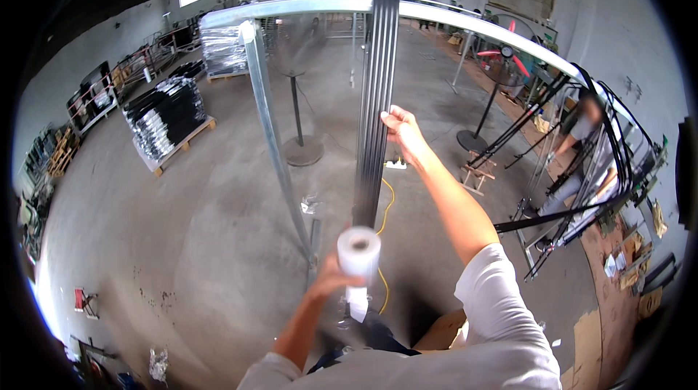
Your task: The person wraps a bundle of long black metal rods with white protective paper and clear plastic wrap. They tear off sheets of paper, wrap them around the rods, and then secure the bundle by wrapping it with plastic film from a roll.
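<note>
A bundle of long black bars or tubes [376, 77] hangs upright from a pale metal frame rail [305, 6] in front of me. My right hand [404, 132] reaches up to the bundle's right edge, its fingers curled and pinched against it. Low in front of my body, my left hand [336, 275] is wrapped round a roll of clear plastic film [358, 250], slightly blurred. The roll stands on end with its hollow core facing up, beside the lower end of the bundle. A loose white strip of film [357, 305] hangs beneath it.
A metal post [267, 114] supports the rail at left. Behind stand floor fans, one with red blades [507, 52]. Film-wrapped stacks [166, 115] sit on pallets. A yellow cable [387, 215] crosses the floor from a power strip [395, 164]. A co-worker [582, 135] sits at right among black bars.
</note>
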Demonstrator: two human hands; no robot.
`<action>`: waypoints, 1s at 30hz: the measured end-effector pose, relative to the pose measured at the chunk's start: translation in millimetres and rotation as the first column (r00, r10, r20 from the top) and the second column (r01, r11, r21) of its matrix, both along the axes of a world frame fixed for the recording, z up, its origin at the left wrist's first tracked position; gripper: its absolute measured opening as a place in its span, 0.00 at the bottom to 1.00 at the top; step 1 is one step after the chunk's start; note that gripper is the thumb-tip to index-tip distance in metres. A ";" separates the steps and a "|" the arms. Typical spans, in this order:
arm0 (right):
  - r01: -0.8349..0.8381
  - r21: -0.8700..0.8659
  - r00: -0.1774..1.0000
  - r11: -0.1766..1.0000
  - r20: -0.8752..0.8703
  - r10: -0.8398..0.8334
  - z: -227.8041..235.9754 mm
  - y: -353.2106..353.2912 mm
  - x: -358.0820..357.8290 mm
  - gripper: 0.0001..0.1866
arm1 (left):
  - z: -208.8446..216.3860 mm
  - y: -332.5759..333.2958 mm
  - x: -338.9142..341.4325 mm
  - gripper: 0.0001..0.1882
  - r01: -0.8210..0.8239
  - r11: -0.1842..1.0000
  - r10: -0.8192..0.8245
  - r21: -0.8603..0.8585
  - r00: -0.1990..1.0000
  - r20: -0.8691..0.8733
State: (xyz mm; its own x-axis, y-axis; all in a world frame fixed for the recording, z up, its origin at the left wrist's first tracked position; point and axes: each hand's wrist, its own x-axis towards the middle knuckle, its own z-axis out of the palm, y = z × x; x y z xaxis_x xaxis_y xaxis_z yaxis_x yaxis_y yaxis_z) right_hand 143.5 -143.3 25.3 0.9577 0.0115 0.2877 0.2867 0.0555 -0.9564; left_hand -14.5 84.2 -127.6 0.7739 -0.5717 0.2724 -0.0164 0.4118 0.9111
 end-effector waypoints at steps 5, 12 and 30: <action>0.014 0.018 0.996 1.000 0.087 -0.016 30.4 -12.1 34.9 0.13 | 62.2 -49.1 105.3 0.54 -0.128 0.988 0.140 -0.086 0.980 0.142; -0.155 0.219 0.955 0.963 0.283 0.090 102.3 6.0 67.7 0.09 | 99.4 -82.8 160.8 0.45 -0.050 0.998 0.057 -0.044 0.985 0.163; -0.350 0.161 0.920 0.923 0.244 0.306 117.7 149.0 130.1 0.10 | 111.2 28.4 164.2 0.34 -0.309 0.933 0.309 -0.185 0.951 -0.029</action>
